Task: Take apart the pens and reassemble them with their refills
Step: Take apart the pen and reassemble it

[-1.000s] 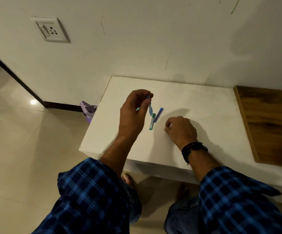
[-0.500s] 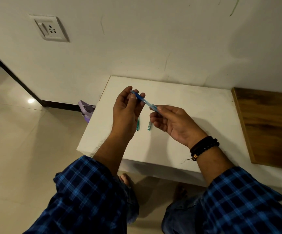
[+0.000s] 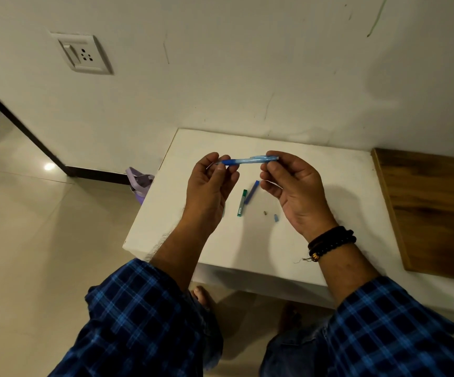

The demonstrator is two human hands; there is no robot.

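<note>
- Blue pen [image 3: 247, 160] is held level in the air above the white table [image 3: 329, 191], one end in each hand.
- The left hand [image 3: 209, 191] pinches the darker blue grip end between thumb and fingertips, with its back toward the camera.
- The right hand [image 3: 296, 191] closes its thumb and forefinger on the pale, clear end of the pen, palm facing the person; its other fingers curl loosely.
- A dark beaded bracelet [image 3: 330, 240] sits on the right wrist, and both forearms come out of blue checked sleeves [image 3: 144, 317].
- On the table below and between the hands lie a green tube [image 3: 241, 202] and a blue tube [image 3: 253, 192], side by side with their far ends apart.
- Nearer the right hand lie a tiny brownish piece [image 3: 264, 213] and a small light blue piece [image 3: 276, 217], close to each other.
- A wooden panel [image 3: 432, 208] lies on the right part of the table.
- A wall socket [image 3: 83, 54] is set in the wall at upper left.
</note>
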